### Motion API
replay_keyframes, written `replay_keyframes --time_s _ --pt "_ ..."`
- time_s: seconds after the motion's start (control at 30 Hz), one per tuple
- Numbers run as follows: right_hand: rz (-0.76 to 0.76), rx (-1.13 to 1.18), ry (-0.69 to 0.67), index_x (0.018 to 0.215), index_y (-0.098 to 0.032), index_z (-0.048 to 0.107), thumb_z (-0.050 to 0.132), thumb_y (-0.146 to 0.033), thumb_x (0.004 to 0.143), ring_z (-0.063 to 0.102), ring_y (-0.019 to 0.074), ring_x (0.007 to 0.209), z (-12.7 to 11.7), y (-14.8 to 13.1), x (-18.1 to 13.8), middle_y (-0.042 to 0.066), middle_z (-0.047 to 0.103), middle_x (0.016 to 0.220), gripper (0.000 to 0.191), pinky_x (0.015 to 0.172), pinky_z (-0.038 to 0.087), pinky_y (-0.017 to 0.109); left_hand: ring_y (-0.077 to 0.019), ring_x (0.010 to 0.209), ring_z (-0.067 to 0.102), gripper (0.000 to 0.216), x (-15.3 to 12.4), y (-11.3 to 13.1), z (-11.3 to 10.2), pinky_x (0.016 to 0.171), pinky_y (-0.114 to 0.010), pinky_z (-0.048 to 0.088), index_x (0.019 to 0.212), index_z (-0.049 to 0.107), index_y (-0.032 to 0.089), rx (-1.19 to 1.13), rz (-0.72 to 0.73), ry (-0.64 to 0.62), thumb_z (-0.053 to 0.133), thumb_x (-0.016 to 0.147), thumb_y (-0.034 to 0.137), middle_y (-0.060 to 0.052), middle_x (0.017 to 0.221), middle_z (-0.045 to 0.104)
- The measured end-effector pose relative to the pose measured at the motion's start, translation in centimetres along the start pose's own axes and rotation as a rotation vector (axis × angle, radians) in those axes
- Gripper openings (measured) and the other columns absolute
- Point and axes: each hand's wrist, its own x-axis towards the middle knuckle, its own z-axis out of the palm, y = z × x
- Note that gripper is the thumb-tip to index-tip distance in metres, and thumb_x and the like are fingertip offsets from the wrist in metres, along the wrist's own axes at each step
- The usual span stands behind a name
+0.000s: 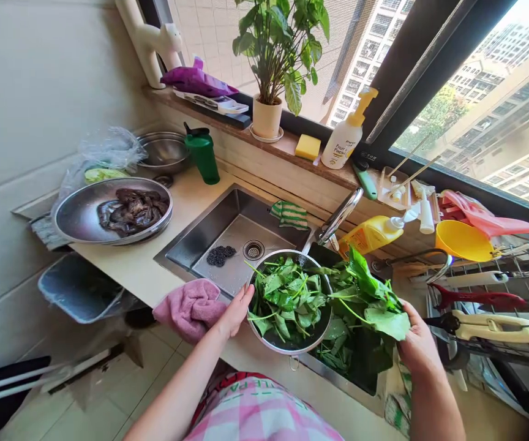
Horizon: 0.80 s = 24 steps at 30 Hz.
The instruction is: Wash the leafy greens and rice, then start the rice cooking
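A steel colander (264, 335) full of green leafy vegetables (287, 297) rests over the sink's front edge. My left hand (236, 312) grips its left rim, fingers closed around it. My right hand (416, 343) holds a bunch of leafy greens (370, 300) just right of the colander, above the right basin where more leaves lie. The steel sink (209, 229) has a drain (253, 249) and a dark scrubber (221, 255) in its left basin. The tap (338, 215) stands behind the colander.
A pink cloth (191, 306) lies on the counter edge. A steel bowl of dark meat (112, 211) sits at left beside a green bottle (203, 156). On the sill stand a potted plant (273, 61), sponge (307, 147) and soap bottle (347, 138). A dish rack (485, 294) is at right.
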Motion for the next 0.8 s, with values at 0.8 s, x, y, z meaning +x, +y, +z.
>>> replay_keyframes --time_s 0.8 --pt "-0.508 -0.558 -0.282 0.079 -0.023 0.067 0.057 -0.028 0.083 0.052 0.0232 0.093 14.6 -4.0 -2.5 0.007 0.059 0.095 0.012 0.085 0.044 0.040 -0.0167 0.142 0.019 0.045 -1.3 0.0 1.0 0.115 -0.025 0.013 0.131 0.050 0.021 0.166 0.158 -0.033 0.049 0.088 0.035 -0.002 0.148 0.039"
